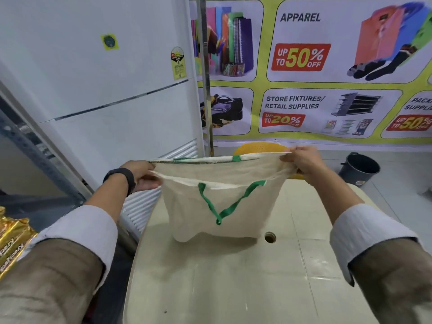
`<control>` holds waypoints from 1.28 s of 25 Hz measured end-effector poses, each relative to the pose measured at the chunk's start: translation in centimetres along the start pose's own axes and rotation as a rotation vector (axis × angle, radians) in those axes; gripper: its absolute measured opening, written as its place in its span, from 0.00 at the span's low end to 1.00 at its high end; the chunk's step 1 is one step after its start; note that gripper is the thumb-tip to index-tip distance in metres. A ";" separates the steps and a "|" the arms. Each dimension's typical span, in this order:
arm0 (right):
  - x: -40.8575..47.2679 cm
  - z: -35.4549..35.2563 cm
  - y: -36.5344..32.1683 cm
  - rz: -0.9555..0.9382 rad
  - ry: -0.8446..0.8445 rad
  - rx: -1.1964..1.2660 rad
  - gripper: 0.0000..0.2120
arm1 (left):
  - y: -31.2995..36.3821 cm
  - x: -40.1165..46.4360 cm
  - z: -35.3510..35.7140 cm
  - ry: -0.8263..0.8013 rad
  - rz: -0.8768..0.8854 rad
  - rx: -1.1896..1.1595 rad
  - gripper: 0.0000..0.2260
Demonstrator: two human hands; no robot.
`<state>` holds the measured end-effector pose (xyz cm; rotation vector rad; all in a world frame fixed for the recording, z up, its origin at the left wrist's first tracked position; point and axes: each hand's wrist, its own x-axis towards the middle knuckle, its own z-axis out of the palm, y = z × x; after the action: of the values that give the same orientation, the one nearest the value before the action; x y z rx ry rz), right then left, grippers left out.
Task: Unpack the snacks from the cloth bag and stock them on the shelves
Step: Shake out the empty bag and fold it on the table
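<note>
1. Nearest us, at the left edge, gold snack packets [11, 239] lie stacked beside our left sleeve, already outside the bag.
2. The beige tabletop [233, 277] stretches ahead beneath our forearms.
3. Over it we hold the cloth bag [222, 206] up by its mouth: our left hand [142, 175] pinches the left corner of the rim, our right hand [304, 162] pinches the right, pulling it taut. A green handle [224, 204] droops down the front.
4. The bag hangs flat and limp, so we judge it emptied; the unpacking step looks finished.
5. Next calls for setting the bag down and carrying the packets to the shelves.
6. Behind stand a white refrigerator [105, 90] and a sale banner [315, 66].
</note>
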<state>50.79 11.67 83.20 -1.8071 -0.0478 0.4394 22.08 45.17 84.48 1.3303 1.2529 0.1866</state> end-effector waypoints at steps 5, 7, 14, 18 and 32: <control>-1.1 -2.9 -3.9 -0.297 0.208 -0.078 0.06 | 4.1 -3.0 2.6 -0.096 0.203 -0.533 0.08; -2.8 -4.5 -3.9 -0.333 0.216 0.010 0.07 | 4.2 -5.2 2.8 -0.115 0.319 -0.662 0.13; -10.7 -9.9 14.2 -0.092 0.125 0.269 0.16 | -14.3 -10.3 3.7 -0.051 0.302 -0.612 0.17; -13.9 -9.9 27.6 0.266 0.122 0.230 0.13 | -28.5 -9.1 7.6 0.107 0.014 -0.337 0.15; -11.0 -11.3 30.4 0.478 -0.111 0.255 0.15 | -31.8 -7.6 6.1 -0.161 -0.340 -0.398 0.11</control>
<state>38.26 -10.29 60.06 -1.5327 0.3561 0.8447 6.90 25.64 62.29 0.7640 1.2093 0.0792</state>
